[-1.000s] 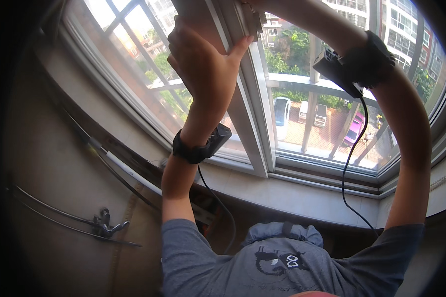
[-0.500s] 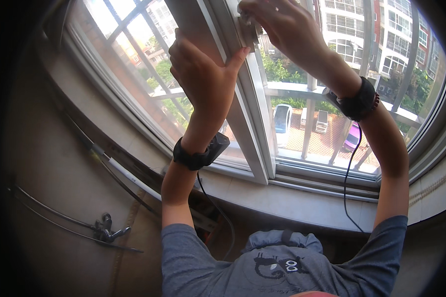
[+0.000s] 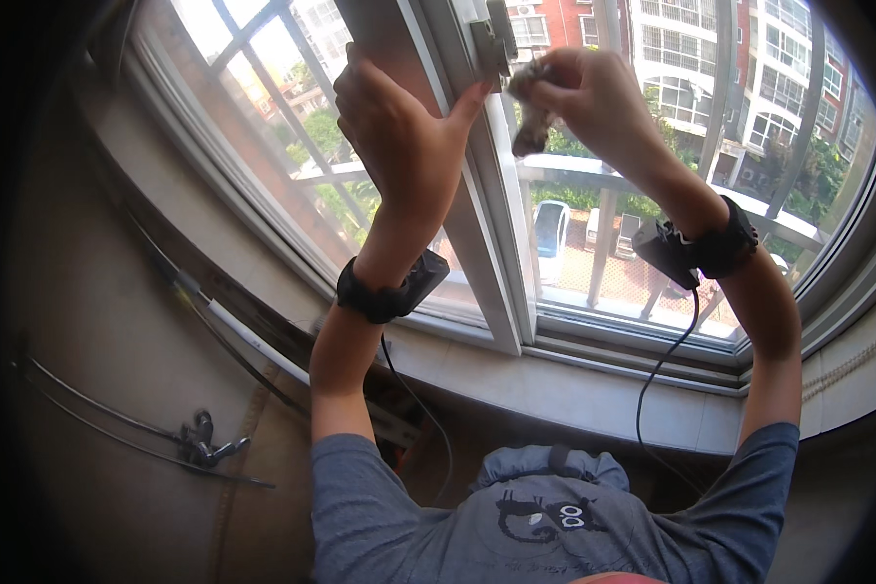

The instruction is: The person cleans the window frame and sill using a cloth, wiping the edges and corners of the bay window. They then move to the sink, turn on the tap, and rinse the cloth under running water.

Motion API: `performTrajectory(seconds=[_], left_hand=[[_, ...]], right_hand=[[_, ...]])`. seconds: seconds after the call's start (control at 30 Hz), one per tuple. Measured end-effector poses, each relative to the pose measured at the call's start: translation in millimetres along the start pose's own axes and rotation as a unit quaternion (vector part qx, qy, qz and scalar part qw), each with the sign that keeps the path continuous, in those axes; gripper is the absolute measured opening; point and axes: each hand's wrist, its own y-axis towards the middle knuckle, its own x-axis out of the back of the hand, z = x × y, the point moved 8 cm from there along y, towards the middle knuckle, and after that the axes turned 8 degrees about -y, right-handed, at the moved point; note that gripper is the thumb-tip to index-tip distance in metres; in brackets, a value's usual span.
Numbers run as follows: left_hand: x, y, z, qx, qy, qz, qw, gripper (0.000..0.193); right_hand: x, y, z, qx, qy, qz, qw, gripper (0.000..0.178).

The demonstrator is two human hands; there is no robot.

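Note:
My left hand (image 3: 399,131) grips the sliding window's white frame (image 3: 472,185), fingers curled on its left side and thumb stretched across to its right. In my right hand (image 3: 594,97) is a small crumpled grey rag (image 3: 532,131), pinched between thumb and fingers and dangling beside the frame. Motion blurs the rag a little. Just above and left of it, a metal window latch (image 3: 496,49) is fixed to the frame; the rag looks apart from it.
Metal bars (image 3: 603,243) stand outside the glass. A pale sill (image 3: 574,399) runs below the window. At the left are a faucet (image 3: 204,443) with a hose and a white pole (image 3: 253,336). Black cables (image 3: 642,409) hang from the devices strapped to both wrists.
My right hand has come down and to the right from the latch, bringing the grey rag into clear view. My left hand stays on the frame, almost unmoved.

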Motion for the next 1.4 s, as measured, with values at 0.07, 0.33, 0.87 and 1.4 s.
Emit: performTrajectory(seconds=[0.07, 0.33, 0.87, 1.4], left_hand=[[-1.2, 3.0, -3.7, 0.003, -0.004, 0.007, 1.0, 0.093], [0.8, -3.4, 6.1, 0.004, 0.04, 0.033, 0.999, 0.095], [15.2, 29.6, -59.5, -0.154, -0.018, 0.028, 0.987, 0.068], [7.2, -10.2, -58.2, -0.132, -0.027, -0.098, 0.986, 0.02]], right_hand=[[-5.8, -4.7, -22.6, 0.002, 0.049, 0.0, 0.999, 0.028], [47.6, 2.4, 71.2, 0.075, 0.124, -0.104, 0.984, 0.013], [35.2, -10.4, 23.5, 0.125, 0.079, -0.166, 0.975, 0.019], [3.9, -38.7, 53.4, 0.391, -0.1, -0.333, 0.852, 0.014]])
